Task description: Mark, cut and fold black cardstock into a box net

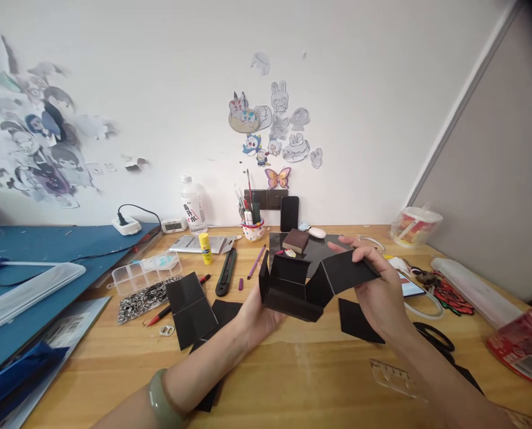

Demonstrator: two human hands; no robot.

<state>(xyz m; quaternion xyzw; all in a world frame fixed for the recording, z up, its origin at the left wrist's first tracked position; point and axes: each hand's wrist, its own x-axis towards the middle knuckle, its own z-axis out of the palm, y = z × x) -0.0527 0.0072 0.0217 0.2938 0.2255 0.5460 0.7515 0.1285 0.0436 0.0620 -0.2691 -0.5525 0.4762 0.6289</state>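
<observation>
A folded black cardboard box (292, 298) is held above the wooden table, its walls upright and one long flap stretched out to the right. Beneath its left side, my left hand (262, 313) is closed around it, with some fingers hidden by the card. My right hand (379, 280) pinches the outer flap (348, 269) between thumb and fingers. Black card pieces lie nearby: a creased one (192, 310) to the left and another (359, 322) under my right hand.
A green utility knife (226, 273), a yellow glue stick (205, 248) and a purple pen (256, 262) lie or stand behind the left forearm. Metal rings (147, 300) sit at left. Black-handled scissors (433, 338), a clear ruler (395, 378) and a red package (522, 348) are at right.
</observation>
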